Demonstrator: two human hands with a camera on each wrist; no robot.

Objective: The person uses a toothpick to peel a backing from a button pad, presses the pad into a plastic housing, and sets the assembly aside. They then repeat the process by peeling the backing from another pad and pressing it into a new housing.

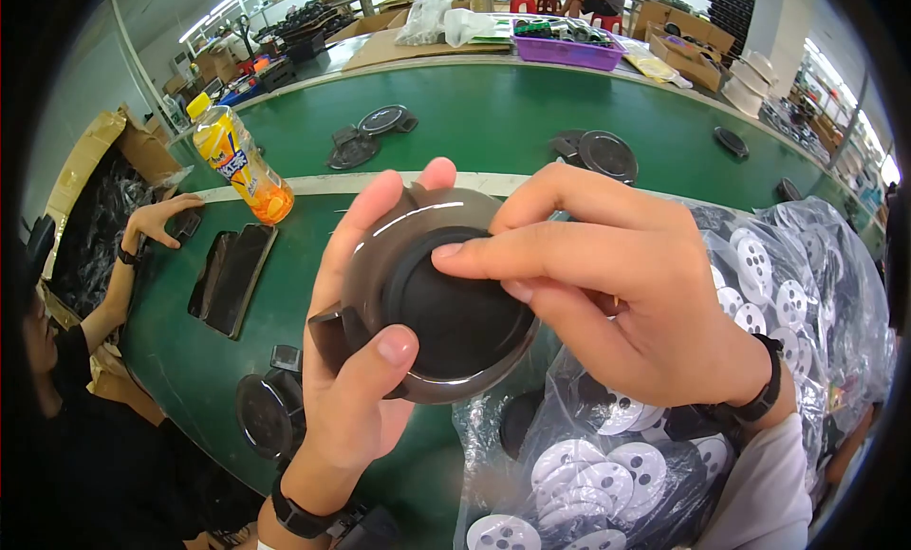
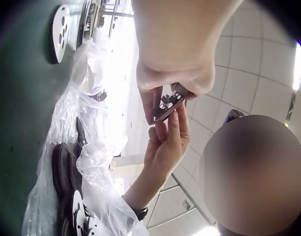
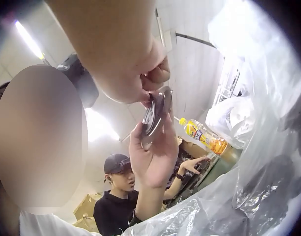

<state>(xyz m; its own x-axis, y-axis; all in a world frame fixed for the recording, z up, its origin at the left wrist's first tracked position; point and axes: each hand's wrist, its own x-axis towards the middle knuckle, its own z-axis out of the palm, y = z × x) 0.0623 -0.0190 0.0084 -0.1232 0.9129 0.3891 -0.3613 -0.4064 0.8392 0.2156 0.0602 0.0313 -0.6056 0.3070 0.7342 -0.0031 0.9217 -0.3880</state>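
Note:
My left hand [image 1: 361,360] holds a smoky translucent round plastic housing [image 1: 427,213] from below and the left, its thumb over the near rim. Inside the housing lies a black round disc [image 1: 455,327]. From the right, my right hand [image 1: 636,275] reaches over the rim. Its index fingertip and thumb tip press on the disc's upper part, and another finger bends at the rim and grips there. Seen edge-on in the left wrist view, the housing [image 2: 171,105] sits between both hands. The right wrist view also shows the housing [image 3: 162,101] between the hands, tilted.
Clear plastic bags with white perforated discs [image 1: 579,484] lie at the right. To the left stand a drink bottle [image 1: 242,161] and a dark phone [image 1: 232,279]. More round housings [image 1: 607,156] rest on the green table [image 1: 455,104]. Another person's hand [image 1: 157,223] is at far left.

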